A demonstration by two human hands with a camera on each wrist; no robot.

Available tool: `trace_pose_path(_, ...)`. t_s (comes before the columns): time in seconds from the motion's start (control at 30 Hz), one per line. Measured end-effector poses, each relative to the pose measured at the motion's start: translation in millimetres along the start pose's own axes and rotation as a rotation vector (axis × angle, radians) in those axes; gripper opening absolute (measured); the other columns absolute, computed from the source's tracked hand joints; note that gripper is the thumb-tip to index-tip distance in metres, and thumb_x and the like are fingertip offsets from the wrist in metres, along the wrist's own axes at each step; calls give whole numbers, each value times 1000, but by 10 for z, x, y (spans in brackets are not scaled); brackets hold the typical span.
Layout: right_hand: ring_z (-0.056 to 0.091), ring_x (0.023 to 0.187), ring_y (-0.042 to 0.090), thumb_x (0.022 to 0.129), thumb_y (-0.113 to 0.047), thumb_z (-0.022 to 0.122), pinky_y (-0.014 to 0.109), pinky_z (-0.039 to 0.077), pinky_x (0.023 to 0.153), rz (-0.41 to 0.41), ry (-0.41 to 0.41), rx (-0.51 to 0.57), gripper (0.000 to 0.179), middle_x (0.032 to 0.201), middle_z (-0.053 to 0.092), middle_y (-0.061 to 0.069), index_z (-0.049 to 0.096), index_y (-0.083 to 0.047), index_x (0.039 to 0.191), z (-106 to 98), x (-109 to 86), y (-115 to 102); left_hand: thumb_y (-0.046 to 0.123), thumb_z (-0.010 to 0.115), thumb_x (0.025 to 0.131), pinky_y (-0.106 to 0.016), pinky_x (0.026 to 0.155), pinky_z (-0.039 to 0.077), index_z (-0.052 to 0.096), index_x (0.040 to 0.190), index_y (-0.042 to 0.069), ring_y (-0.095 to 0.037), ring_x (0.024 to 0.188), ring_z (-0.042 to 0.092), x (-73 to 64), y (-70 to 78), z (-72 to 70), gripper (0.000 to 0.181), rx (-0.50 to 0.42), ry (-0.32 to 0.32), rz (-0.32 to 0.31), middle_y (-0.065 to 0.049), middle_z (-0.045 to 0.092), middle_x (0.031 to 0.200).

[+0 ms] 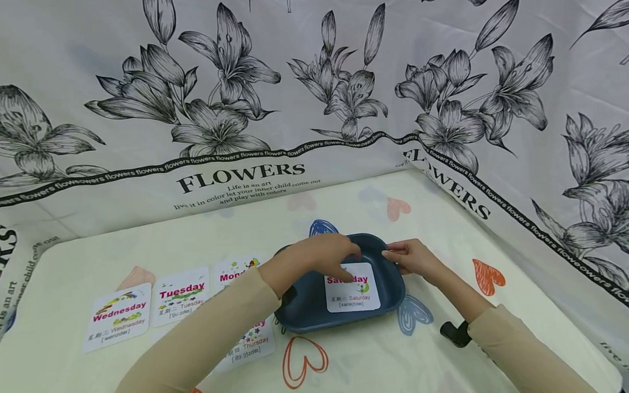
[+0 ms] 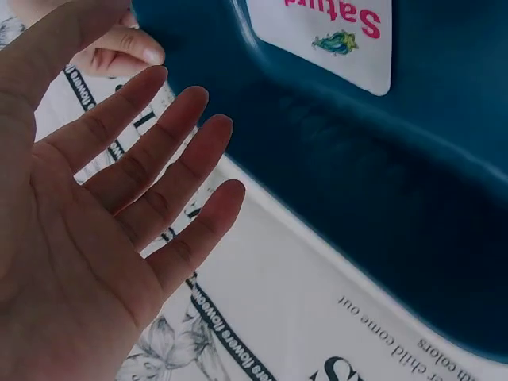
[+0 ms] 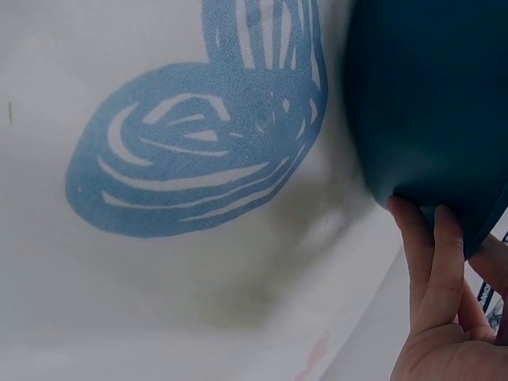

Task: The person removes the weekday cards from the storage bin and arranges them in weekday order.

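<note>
A dark blue, deep-sided tray [image 1: 302, 304] stands on the table. A white Saturday card [image 1: 353, 299] lies in it, its top edge partly behind my left fingers in the head view. My left hand [image 1: 329, 255] hovers over the tray; the left wrist view shows its fingers [image 2: 186, 151] spread and fairly straight, with nothing in the palm. With thumb and fingers my right hand [image 1: 414, 258] pinches the tray's right end by the rim. From the right wrist, those fingers [image 3: 440, 262] are seen against the tray's outer wall [image 3: 421, 119].
Left of the tray lie a Wednesday card [image 1: 118, 316], a Tuesday card [image 1: 181, 293], a Monday card [image 1: 234, 268] and a Thursday card [image 1: 254, 346], the last two partly hidden by my left arm. A flower-printed curtain [image 1: 339, 161] borders the heart-patterned table [image 1: 352, 368].
</note>
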State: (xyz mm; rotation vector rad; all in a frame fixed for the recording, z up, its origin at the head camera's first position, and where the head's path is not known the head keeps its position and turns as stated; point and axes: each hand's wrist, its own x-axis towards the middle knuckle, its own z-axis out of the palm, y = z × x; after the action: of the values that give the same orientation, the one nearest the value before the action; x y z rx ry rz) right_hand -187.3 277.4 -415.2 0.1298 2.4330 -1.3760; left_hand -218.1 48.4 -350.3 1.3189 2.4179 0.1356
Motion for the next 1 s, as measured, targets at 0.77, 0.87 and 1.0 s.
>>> trace_pose_path(0.77,68,82,23,91,-20,59,32,55,69,-5,-2,35,46,103,66,22,50,12,123,-6,-1,18,43,75,73,-33,91,46,59,123,21,-13,96,54,395,46,464,57,93,-86,-171,0,59,114)
trace_pose_path(0.87,68,83,24,91,-20,58,32,55,68,-20,-9,38,46,104,65,24,50,13,123,-11,1,25,46,75,72,-34,91,46,56,126,19,-14,96,54,413,68,509,64,114,-90,-176,-1,58,113)
trace_pose_path(1.0,68,83,25,92,-19,58,32,55,68,-25,-9,38,45,105,64,24,50,13,123,-16,4,24,50,76,68,-37,93,45,49,132,15,-18,104,53,430,94,542,78,128,-89,-196,-6,53,121)
